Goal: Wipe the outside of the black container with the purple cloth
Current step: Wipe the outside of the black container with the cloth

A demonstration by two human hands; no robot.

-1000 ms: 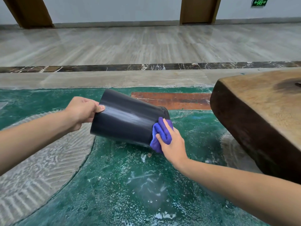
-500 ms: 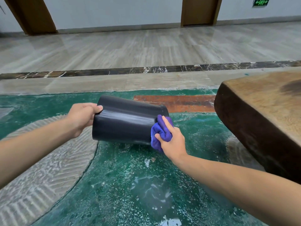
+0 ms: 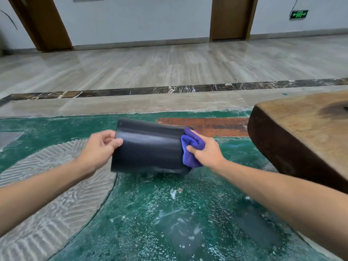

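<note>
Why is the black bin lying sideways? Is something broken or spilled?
Nothing looks broken. The black container is held on its side on purpose: the left hand grips one end while the right hand presses the purple cloth against the other. The green floor looks speckled and streaky.

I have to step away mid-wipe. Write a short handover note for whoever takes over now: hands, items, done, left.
Left hand: grips the open rim of the black container, holding it on its side above the green floor.
Right hand: presses the bunched purple cloth against the container's far end.
Done: wiping is under way at that end.
Left: the side wall shows streaks; wipe along it, turning the container.
</note>
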